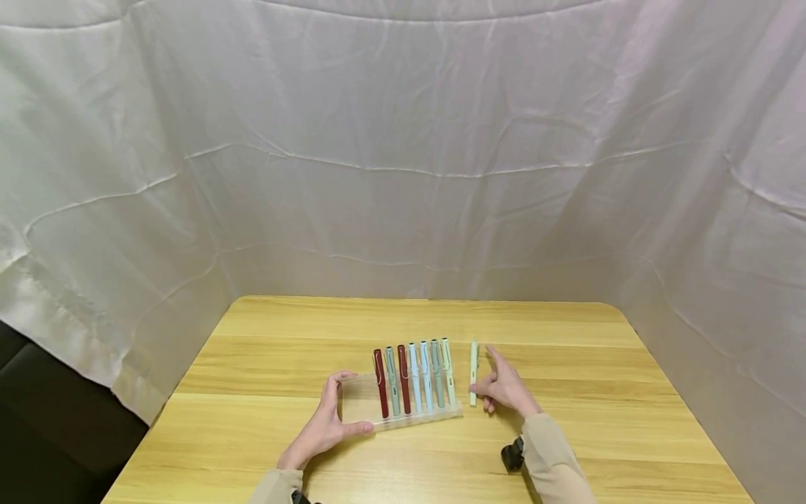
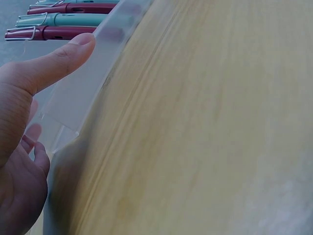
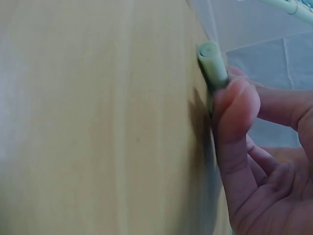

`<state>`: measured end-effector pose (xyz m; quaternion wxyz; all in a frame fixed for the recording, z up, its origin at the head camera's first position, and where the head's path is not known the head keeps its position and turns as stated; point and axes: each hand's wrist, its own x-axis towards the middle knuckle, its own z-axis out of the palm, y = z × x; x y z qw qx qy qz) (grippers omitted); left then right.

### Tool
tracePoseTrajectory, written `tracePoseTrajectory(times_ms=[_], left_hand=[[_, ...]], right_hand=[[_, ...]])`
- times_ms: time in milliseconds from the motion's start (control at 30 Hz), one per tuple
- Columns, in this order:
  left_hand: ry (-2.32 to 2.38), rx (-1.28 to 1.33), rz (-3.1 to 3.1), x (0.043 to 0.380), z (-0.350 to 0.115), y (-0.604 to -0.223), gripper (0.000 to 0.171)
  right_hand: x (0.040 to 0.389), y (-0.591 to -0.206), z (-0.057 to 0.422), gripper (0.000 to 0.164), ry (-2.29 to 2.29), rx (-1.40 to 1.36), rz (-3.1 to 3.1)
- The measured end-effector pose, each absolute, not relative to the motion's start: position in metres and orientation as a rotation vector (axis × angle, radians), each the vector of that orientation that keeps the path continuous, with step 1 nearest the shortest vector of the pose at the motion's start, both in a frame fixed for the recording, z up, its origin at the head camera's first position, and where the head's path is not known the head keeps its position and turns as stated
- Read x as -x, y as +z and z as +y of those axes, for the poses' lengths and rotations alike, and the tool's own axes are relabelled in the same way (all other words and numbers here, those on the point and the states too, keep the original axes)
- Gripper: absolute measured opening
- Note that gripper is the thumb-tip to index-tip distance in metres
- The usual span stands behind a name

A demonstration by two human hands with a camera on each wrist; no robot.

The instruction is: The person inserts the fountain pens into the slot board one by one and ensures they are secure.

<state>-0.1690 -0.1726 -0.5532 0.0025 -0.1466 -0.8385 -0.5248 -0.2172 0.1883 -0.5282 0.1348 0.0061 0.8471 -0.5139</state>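
A clear pen rack (image 1: 359, 402) lies on the table with a row of capped pens, dark red, teal, light blue and pale green. My left hand (image 1: 324, 423) grips the rack's left end, its thumb (image 2: 73, 51) along the front edge and fingers at the back. Just off the rack's right end is a separate pale green pen (image 1: 474, 371). My right hand (image 1: 506, 388) pinches that pen near its lower end, with the index finger stretched out along its right side. In the right wrist view, the end of the pen (image 3: 213, 63) sticks out past the thumb.
The wooden table (image 1: 252, 364) is enclosed by hanging pale curtains (image 1: 403, 210) at the back and sides. A dark object (image 1: 44, 420) stands beyond the table's left edge. A black wrist camera (image 1: 513, 455) sits on the right sleeve.
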Motion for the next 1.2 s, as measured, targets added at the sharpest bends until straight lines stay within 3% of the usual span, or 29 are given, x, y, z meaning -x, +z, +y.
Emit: tracePoseTrajectory(times_ms=[233, 633, 1200], left_hand=[[-1.650, 0.464, -2.624, 0.168, -0.172, -0.553, 0.098], [-1.648, 0.473, -2.622, 0.168, -0.173, -0.553, 0.097], [-1.649, 0.468, -2.624, 0.169, -0.172, -0.554, 0.097]], right_hand=[[0.211, -0.523, 0.194, 0.104, -1.473, 0.099, 2.366], [0.224, -0.524, 0.191, 0.086, -1.384, 0.007, 2.576], [0.224, -0.527, 0.190, 0.084, -1.394, 0.054, 2.512]])
